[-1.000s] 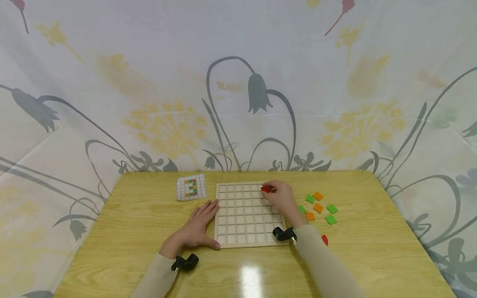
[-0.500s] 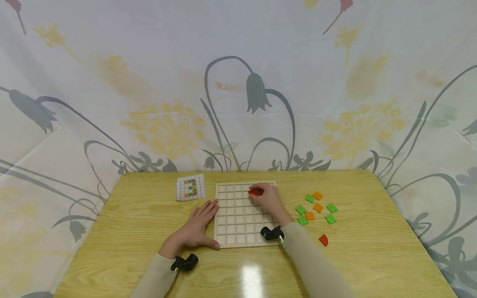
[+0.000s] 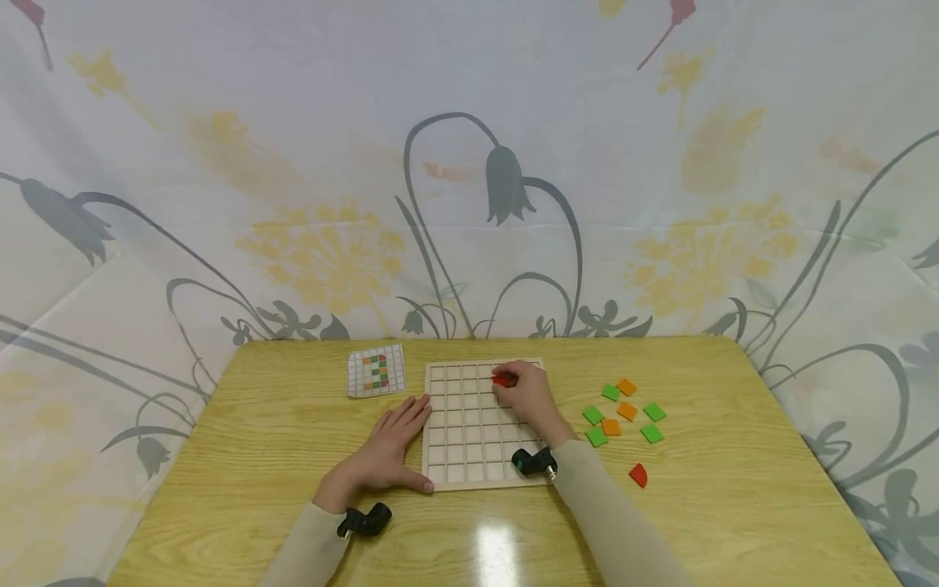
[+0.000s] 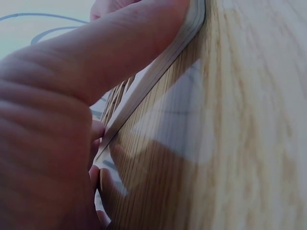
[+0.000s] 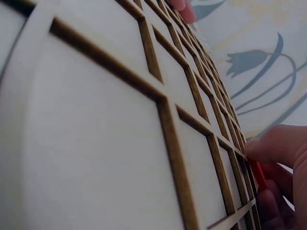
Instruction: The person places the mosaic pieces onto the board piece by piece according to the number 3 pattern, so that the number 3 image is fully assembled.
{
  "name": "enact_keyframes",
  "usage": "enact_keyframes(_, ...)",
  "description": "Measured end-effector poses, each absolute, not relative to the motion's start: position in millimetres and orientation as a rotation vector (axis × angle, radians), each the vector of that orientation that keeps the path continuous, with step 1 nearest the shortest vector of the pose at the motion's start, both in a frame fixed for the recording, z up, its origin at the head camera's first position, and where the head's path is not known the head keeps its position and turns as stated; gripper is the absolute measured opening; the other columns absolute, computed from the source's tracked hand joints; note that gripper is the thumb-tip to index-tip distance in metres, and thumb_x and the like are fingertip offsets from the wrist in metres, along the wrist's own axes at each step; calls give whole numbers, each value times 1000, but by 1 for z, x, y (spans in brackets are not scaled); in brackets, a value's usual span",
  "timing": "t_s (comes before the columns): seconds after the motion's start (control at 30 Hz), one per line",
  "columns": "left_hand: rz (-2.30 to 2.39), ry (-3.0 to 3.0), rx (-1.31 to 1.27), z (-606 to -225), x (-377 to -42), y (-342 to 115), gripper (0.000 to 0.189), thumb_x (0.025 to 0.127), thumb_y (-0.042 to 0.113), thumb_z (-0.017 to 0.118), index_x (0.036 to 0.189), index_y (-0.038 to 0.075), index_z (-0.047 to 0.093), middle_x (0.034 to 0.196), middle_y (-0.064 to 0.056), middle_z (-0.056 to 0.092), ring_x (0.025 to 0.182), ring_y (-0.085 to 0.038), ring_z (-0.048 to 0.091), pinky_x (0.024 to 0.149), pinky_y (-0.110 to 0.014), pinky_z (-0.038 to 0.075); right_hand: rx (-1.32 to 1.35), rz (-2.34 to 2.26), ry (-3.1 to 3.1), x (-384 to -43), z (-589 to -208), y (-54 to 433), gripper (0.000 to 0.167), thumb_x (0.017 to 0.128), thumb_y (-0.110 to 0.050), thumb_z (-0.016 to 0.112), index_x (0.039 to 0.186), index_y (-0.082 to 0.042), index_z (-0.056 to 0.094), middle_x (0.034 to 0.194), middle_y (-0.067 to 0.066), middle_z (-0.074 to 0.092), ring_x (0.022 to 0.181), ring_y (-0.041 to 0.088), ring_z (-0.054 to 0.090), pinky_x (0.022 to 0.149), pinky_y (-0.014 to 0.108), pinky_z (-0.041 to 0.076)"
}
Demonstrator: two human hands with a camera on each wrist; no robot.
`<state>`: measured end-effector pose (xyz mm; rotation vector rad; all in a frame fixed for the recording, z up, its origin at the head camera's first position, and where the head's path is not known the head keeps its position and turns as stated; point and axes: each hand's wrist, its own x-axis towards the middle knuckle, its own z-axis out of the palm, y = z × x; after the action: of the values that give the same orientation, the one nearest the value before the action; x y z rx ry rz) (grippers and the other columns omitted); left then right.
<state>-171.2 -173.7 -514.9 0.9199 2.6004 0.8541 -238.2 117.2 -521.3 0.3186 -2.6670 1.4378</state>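
A wooden grid board [image 3: 455, 452] with square cells lies in the middle of the table. My right hand [image 3: 534, 399] is over its far right part and pinches a red tile [image 5: 257, 173] between thumb and fingers. In the right wrist view the tile stands tilted right at the grid's bars, partly hidden by the fingers. My left hand [image 3: 390, 444] rests at the board's left side with fingers spread straight. Its fingertips are at the left edge, and its thumb [image 4: 129, 40] lies along the near left corner.
A paper card [image 3: 376, 371] with a printed coloured grid lies left of the board's far end. Several green tiles [image 3: 652, 434] and orange tiles [image 3: 611, 427] are scattered to the right. Nearer lies a red quarter-circle tile [image 3: 639, 475]. A patterned curtain [image 3: 469, 204] hangs behind the table.
My right hand has moved left over the board's far rows with the red tile, then stayed nearly in place. Its forearm no longer covers the loose red tile. The left hand has kept still.
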Motion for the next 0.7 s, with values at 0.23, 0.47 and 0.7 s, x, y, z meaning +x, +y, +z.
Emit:
enact_keyframes(0.23, 856, 2595, 920, -514, -172, -172, 120, 73, 54, 83, 158, 1, 17, 167, -12, 6, 151, -35, 0, 116, -61, 2, 344, 1348, -2691, -242, -521, 119, 20, 87, -4, 74, 107, -5, 75, 101, 8, 71, 85, 20, 65, 74, 37, 55)
enact_keyframes(0.47, 847, 2597, 915, -516, -172, -172, 120, 73, 54, 83, 159, 2, 17, 167, -11, 6, 152, -34, -1, 116, -60, 2, 416, 1305, -2667, -244, -517, 128, 20, 86, -7, 75, 106, -3, 76, 104, 11, 71, 97, 30, 62, 87, 46, 50)
enact_keyframes(0.7, 839, 2603, 913, -518, -173, -173, 120, 73, 56, 83, 159, 1, 17, 167, -11, 6, 152, -34, 0, 116, -60, 3, 446, 1440, -2706, -246, -519, 141, 24, 87, -1, 71, 110, -7, 76, 117, 11, 69, 113, 31, 60, 92, 49, 49)
